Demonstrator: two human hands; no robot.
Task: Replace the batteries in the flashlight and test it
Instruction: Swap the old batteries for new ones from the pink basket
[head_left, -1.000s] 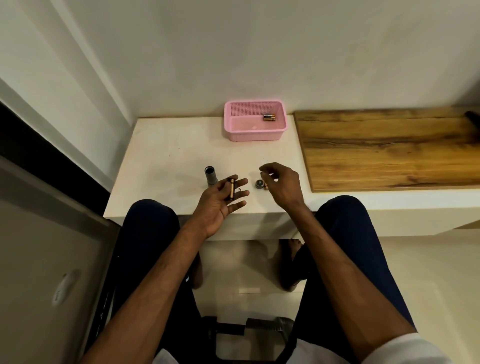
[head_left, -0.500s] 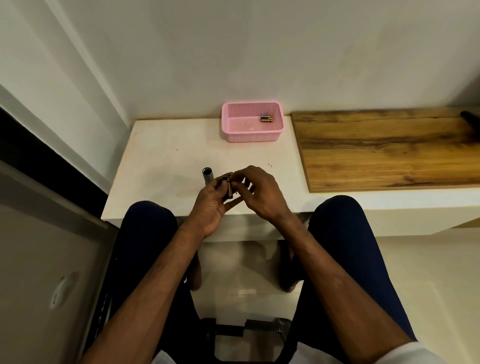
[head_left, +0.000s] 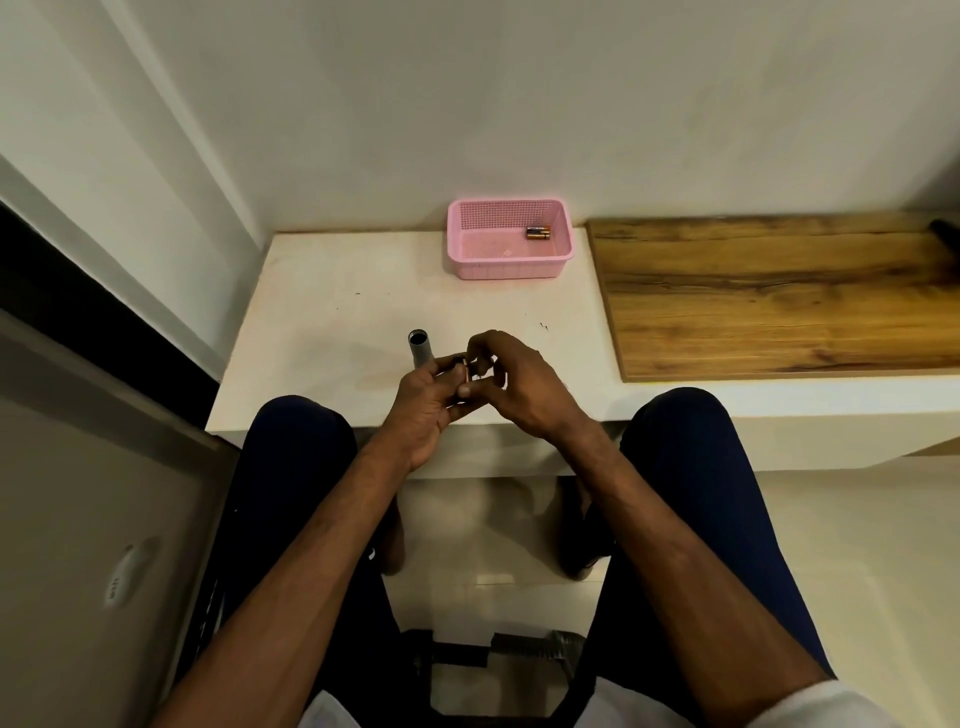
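We see the grey flashlight tube (head_left: 418, 349) upright on the white counter (head_left: 322, 332), just beside the left hand (head_left: 429, 402), which grips a copper-and-black battery (head_left: 464, 375); the right hand (head_left: 517, 385) pinches its top. A pink plastic basket (head_left: 509, 269) holds two more batteries (head_left: 538, 233).

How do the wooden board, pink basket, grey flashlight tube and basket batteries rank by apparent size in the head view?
1. wooden board
2. pink basket
3-4. grey flashlight tube and basket batteries: these look alike; the tube is nearer and partly behind the left hand, so I leave them unranked.
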